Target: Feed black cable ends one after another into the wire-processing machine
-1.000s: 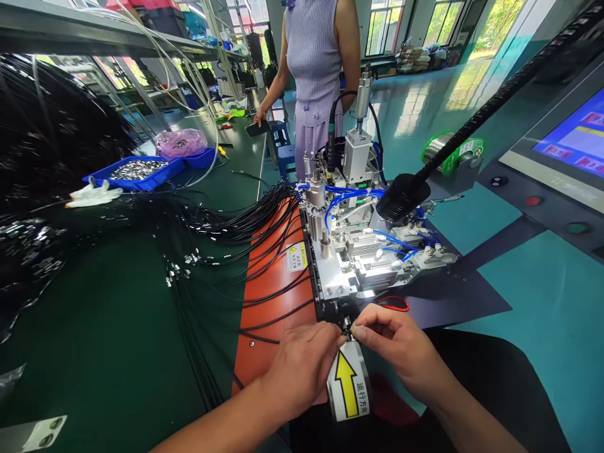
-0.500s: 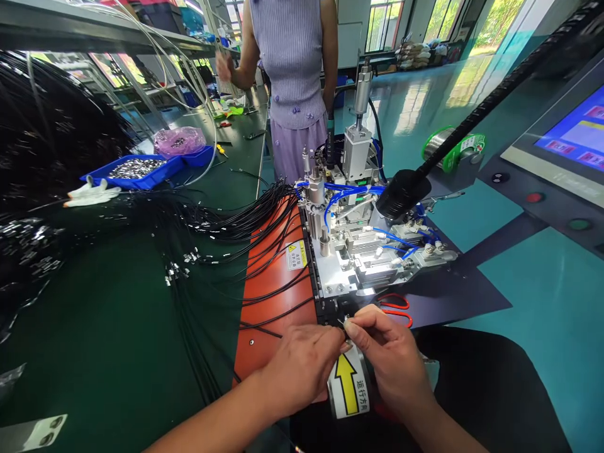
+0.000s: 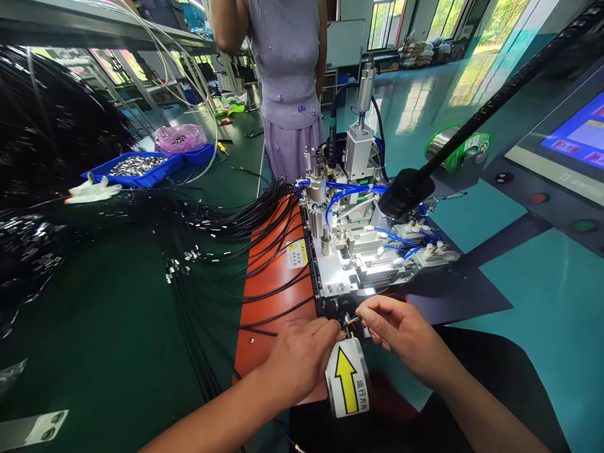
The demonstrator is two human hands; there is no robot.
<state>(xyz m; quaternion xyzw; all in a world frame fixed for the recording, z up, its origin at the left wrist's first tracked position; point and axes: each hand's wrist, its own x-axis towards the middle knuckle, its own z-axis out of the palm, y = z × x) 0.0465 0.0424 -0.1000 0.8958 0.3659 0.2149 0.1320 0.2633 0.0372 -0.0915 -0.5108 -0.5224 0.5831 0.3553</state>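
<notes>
My left hand is closed at the front end of the orange machine's rail, its fingertips around a cable end mostly hidden by the fingers. Thin coloured wires fan out just right of those fingertips. My right hand has thumb and forefinger pressed together close to the wire tips; whether anything is between them cannot be made out. Below the wires sits a metal plate with a yellow arrow label. Black cables lie across the orange cover left of the metal fixture.
Left on the green table are a blue tray of small metal parts, a white glove and cable bundles. A black lamp head hangs over the fixture. A solder spool and control panel stand right. A person stands behind.
My right hand has moved right, away from my left hand, and the coloured wires now show between them. My left hand has barely moved. The person behind has raised an arm.
</notes>
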